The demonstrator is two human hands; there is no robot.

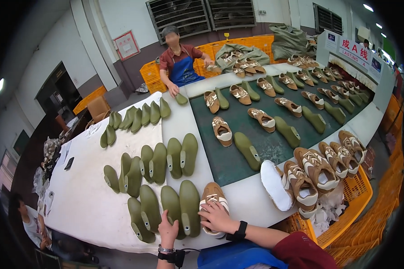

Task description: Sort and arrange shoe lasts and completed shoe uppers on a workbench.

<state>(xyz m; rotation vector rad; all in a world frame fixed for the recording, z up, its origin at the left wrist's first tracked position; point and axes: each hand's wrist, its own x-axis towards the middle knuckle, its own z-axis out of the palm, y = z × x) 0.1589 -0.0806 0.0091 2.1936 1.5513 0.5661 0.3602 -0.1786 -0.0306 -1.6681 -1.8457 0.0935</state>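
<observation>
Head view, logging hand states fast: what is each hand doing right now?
Left hand: fingers on a green shoe last; grip cannot be told.
Right hand: open, resting on the tan sneaker.

white table is covered in green shoe lasts, plus one brown sneaker. green belt next to it carries sneaker-and-last pairs.

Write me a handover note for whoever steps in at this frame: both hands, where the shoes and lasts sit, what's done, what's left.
Left hand: resting on an olive-green plastic shoe last at the white table's near edge.
Right hand: flat on a tan-and-white lace-up sneaker beside that last.
Done: paired sneakers and lasts already lie along the dark green conveyor belt.
Left: more green lasts stand on the table; more sneakers fill the orange plastic crate at right.
</observation>
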